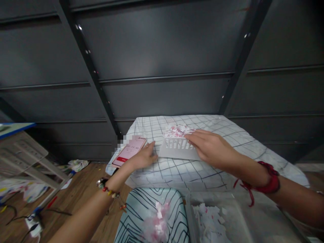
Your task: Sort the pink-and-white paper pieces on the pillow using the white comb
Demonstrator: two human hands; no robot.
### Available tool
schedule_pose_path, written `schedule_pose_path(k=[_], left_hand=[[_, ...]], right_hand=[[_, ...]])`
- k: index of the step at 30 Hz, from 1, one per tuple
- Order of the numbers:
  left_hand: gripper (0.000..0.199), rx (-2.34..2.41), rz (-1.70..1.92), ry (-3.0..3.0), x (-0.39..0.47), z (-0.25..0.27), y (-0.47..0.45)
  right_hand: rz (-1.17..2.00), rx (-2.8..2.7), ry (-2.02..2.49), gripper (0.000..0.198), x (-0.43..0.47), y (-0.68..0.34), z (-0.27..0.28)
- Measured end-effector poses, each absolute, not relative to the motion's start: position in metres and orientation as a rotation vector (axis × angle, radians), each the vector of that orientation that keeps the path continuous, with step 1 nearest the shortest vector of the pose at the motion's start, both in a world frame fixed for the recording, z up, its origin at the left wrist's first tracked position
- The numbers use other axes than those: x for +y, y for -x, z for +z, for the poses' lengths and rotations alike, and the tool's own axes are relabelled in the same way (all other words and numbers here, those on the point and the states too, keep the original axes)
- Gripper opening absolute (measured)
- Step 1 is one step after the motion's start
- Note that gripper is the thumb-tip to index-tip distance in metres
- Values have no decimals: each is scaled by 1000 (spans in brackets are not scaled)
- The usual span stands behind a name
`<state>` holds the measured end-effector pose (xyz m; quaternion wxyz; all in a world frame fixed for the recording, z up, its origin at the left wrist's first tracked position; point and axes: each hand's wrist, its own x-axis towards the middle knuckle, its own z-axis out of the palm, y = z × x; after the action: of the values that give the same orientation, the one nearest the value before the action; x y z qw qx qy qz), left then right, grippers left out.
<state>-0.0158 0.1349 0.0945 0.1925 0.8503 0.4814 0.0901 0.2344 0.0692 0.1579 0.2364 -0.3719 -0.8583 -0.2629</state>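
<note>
A white slotted basket (174, 150) stands on the checked cloth, heaped with white and pink paper scraps (178, 130). My right hand (210, 145) is closed over its right side, with the fingertips at the top rim by the scraps. The thumb is hidden. My left hand (145, 156) is open just left of the basket, fingers apart and holding nothing. Close behind that hand lies a phone (129, 152) with a pinkish screen showing digits and a red bar; part of it is pixelated.
A white checked cloth (177, 172) covers the table. Nearer me, a patterned stool (134, 206) bears a clear and pink plastic bundle (159, 224). Beside it, a clear bin (238, 216) contains paper pieces (211, 219). A power strip (33, 225) and cables lie on the floor at left.
</note>
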Motion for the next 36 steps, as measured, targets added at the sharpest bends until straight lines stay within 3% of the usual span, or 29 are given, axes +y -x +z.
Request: schedule_pose_path(k=[10,19,24,36], left_hand=[[68,1468,252,-2399,170,84,-20],[65,1382,294,-2508,130,82,6],[67,1332,204,-2514,109,75,32],[69,1425,310,-2460,157,83,-19]], right_hand=[[-625,-2150,1287,28,140,-285,139],[-933,-2255,872,29,114,-267,116],[-912,-2325,740,29,101,-259,101],[-756,-2065,1141,29,150,-275,141]])
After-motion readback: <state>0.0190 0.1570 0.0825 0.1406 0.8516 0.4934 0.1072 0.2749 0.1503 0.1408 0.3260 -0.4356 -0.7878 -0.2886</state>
